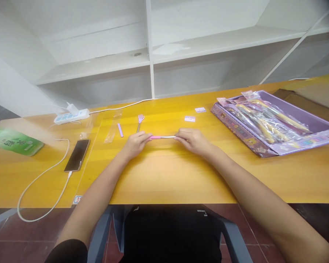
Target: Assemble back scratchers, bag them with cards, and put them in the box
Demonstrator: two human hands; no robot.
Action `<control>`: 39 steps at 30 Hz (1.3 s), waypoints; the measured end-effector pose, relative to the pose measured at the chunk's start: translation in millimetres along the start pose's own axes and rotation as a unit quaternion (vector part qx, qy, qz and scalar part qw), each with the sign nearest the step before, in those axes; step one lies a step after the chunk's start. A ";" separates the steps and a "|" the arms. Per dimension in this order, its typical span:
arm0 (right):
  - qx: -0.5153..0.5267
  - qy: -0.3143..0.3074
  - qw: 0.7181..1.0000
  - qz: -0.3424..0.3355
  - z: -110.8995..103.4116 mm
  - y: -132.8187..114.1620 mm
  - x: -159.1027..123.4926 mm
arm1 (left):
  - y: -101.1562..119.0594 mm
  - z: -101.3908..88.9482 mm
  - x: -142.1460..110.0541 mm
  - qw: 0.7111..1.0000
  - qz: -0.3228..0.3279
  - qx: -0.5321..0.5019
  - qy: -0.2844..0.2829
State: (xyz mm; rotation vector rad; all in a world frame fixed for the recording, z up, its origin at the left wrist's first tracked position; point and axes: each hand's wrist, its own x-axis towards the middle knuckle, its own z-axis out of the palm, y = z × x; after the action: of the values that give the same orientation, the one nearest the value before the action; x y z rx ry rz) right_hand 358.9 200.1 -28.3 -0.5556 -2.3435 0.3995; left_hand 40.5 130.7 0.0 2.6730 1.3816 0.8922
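Note:
Between my two hands is a slim pink-handled metal rod (167, 137), held level above the table. My left hand (137, 143) is closed around its pink end. The fingers of my right hand (191, 139) pinch the silver end, and that tip is hidden in them. Just beyond my left hand is a purple claw-shaped back scratcher head (140, 118) on a metal stem, its lower end hidden by the hand. Left of it lie a loose purple handle tube (120, 130) and a clear plastic sleeve (111, 133).
A purple display box (312, 140) of bagged back scratchers (265, 117) stands right. Two small labels (190, 118) lie beyond my right hand. On the left are a charging phone (77, 155), its white cable (38, 177), a power strip (71, 116) and a green package (16, 141). Shelves (150, 60) rise behind.

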 end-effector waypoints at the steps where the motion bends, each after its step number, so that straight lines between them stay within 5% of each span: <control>1: -0.002 0.004 1.000 -0.004 1.2 -2.1 0.5 | 2.3 0.2 0.4 1.000 0.005 0.004 0.004; 14: -0.022 0.018 0.999 -0.024 11.5 -10.9 0.3 | 13.5 13.9 -2.5 1.000 0.014 -0.007 0.027; 31: -0.015 -0.006 1.000 0.011 15.0 -18.6 -1.7 | 21.9 16.1 -3.8 0.999 -0.020 0.016 -0.023; 39: -0.031 -0.030 0.999 0.023 9.6 -8.7 0.2 | 24.5 10.7 12.9 0.988 0.003 0.141 -0.058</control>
State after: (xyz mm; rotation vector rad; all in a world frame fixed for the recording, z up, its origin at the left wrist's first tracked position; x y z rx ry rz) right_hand 349.8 191.4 -31.4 -0.6366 -2.4105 0.3713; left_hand 69.9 128.0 3.5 2.8753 1.5812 0.5672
